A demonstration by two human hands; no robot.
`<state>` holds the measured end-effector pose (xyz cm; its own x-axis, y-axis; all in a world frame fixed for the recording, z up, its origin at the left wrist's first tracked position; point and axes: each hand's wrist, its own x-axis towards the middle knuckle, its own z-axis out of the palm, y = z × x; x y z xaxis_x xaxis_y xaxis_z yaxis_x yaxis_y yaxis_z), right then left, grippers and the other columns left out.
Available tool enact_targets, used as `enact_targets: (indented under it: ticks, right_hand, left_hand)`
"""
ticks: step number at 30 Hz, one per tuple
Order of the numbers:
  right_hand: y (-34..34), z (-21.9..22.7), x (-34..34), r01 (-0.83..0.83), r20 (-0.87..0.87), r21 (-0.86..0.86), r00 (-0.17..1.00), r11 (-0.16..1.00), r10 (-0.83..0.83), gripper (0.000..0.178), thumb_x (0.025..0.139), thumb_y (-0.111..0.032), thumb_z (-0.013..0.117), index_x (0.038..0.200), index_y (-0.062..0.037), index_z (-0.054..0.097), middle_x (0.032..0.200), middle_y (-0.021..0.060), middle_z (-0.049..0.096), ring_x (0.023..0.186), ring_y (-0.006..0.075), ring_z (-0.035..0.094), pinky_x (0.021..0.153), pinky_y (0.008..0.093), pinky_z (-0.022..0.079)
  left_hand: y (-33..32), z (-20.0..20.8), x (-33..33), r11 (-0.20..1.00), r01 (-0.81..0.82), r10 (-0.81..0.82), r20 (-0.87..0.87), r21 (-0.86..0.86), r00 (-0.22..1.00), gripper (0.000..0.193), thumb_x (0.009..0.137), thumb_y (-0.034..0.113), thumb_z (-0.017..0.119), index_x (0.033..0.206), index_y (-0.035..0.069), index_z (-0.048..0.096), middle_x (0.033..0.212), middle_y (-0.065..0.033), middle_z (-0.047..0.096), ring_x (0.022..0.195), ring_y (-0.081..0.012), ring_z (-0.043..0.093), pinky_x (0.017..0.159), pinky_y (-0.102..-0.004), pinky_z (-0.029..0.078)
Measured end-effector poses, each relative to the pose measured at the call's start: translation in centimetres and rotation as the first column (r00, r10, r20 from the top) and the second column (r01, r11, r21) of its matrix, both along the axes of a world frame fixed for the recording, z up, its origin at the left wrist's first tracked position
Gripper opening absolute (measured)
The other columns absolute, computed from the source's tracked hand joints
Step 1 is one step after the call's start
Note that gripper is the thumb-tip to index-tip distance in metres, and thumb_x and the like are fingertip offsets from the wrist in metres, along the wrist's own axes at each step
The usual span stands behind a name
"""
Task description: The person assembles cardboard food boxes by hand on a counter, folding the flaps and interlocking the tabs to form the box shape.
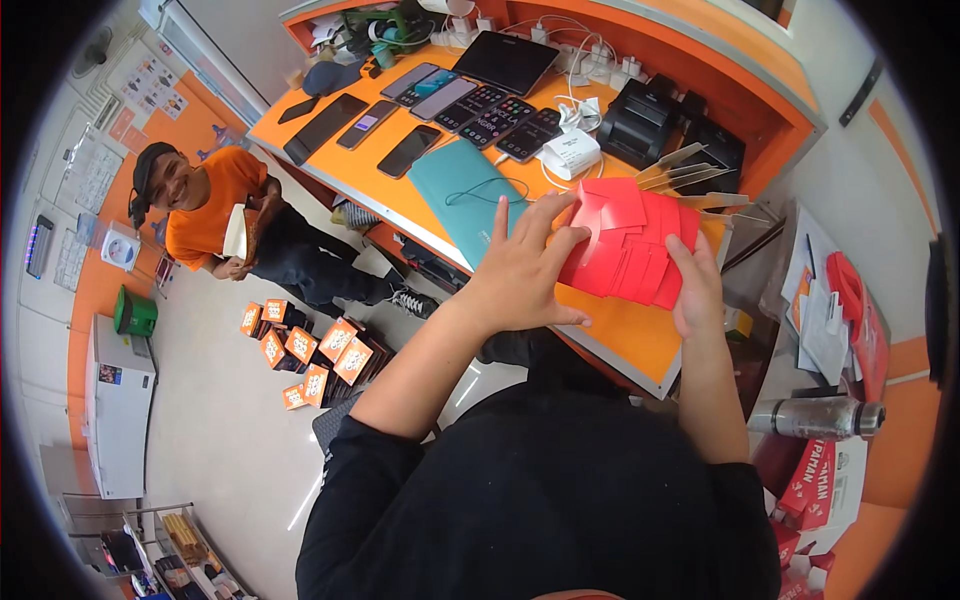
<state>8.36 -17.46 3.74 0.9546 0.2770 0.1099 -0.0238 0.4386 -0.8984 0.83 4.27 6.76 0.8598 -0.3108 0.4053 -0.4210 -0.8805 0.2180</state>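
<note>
A loose, fanned stack of glossy red paper envelopes [630, 240] is held up over the near right end of the orange desk. My right hand [696, 285] grips its right side, thumb on top and the other fingers hidden beneath. At the left edge of the stack is my left hand [530, 258], its fingers spread and fingertips against the red paper. Beside that hand, a teal folder [462, 190] with a thin dark cord lies on the orange desk [635, 335].
Several phones [408, 150], a dark tablet [505, 62], a white box-shaped device [570, 155] and a black printer [638, 118] crowd the desk. A steel bottle [815, 418] lies at right. Stacked orange-topped boxes [330, 350] stand on the floor near a person [215, 205] holding something pale.
</note>
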Motion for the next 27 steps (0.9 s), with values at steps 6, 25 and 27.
enact_targets:
  ticks: [6, 25, 27]
  right_hand:
    - [1.1, 0.6, -0.2, 0.001, 0.049, -0.084, 0.999, 0.996, 0.003, 0.033, 0.088, -0.015, 0.057, 0.117, 0.0004, 0.048, 0.116, 0.0086, 0.056, 0.102, 0.0137, 0.055, 0.090, 0.0283, 0.042]
    - [-0.1, 1.4, 1.3, -0.043, -0.092, -0.243, 0.996, 0.969, 0.021, 0.031, 0.095, -0.025, 0.045, 0.103, 0.0015, 0.059, 0.096, 0.0076, 0.062, 0.083, 0.0107, 0.059, 0.076, 0.0240, 0.045]
    - [-0.4, 1.4, 1.3, -0.059, -0.108, -0.209, 0.993, 0.976, 0.037, 0.031, 0.095, -0.026, 0.045, 0.102, 0.0011, 0.059, 0.097, 0.0079, 0.062, 0.082, 0.0105, 0.059, 0.076, 0.0236, 0.045]
  left_hand:
    - [-0.8, 1.9, 1.1, 0.993, 0.053, -0.060, 0.069, 0.105, 0.996, 0.106, 0.043, 0.055, 0.079, 0.132, 0.016, 0.037, 0.139, -0.0191, 0.028, 0.127, -0.0368, 0.031, 0.099, -0.0651, 0.019]
    - [-3.8, 0.4, 0.1, 1.000, -0.001, 0.000, 0.137, 0.009, 0.991, 0.095, 0.042, 0.030, 0.079, 0.130, 0.022, 0.044, 0.128, -0.0224, 0.033, 0.116, -0.0404, 0.034, 0.097, -0.0475, 0.034]
    - [-4.3, 0.3, -0.3, 0.999, -0.018, 0.014, 0.127, 0.027, 0.992, 0.094, 0.042, 0.030, 0.079, 0.129, 0.023, 0.044, 0.128, -0.0224, 0.033, 0.116, -0.0402, 0.034, 0.097, -0.0470, 0.033]
